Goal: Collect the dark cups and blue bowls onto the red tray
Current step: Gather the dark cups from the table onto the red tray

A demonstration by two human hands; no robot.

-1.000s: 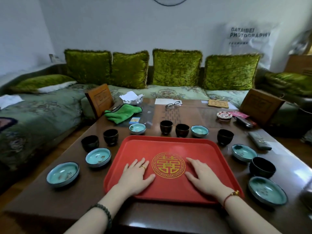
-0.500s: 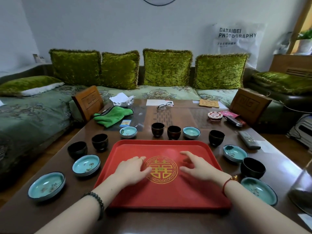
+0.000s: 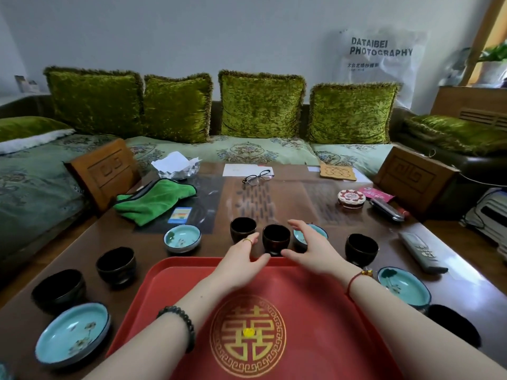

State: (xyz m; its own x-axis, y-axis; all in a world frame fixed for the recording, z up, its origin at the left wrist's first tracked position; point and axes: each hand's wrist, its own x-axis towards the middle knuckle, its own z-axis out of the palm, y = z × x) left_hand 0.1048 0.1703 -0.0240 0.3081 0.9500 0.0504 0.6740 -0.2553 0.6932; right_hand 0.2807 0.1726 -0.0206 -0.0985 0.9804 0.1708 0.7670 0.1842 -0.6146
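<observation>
Dark glaze stood between your two hands, and neither had closed on it yet. Your left hand and right hand were both open, fingers spread and thumbs low. They were cupped either side of the middle cup, just past the far rim of the red tray. Whether any fingertip already touched that cup could not be told.

A second before, both palms lay flat on the tray, either side of its gold emblem. You lifted them and carried them forward over the far rim. By my reading you were finished settling the tray and had begun the first pick, with the middle cup as its target.

Outward from there, a second cup stood beyond the tray's far rim behind your left fingers. A blue bowl sat behind your right fingers, partly hidden. Further along that rim were another bowl toward the tray's far left corner and a third cup toward its far right corner.

Off the tray's left side stood two more cups and a near bowl. Off its right side were a right bowl and, half covered by your forearm, a last cup.

None of these had shifted against the tray. The tray held nothing, so every cup and bowl remained to be collected.
</observation>
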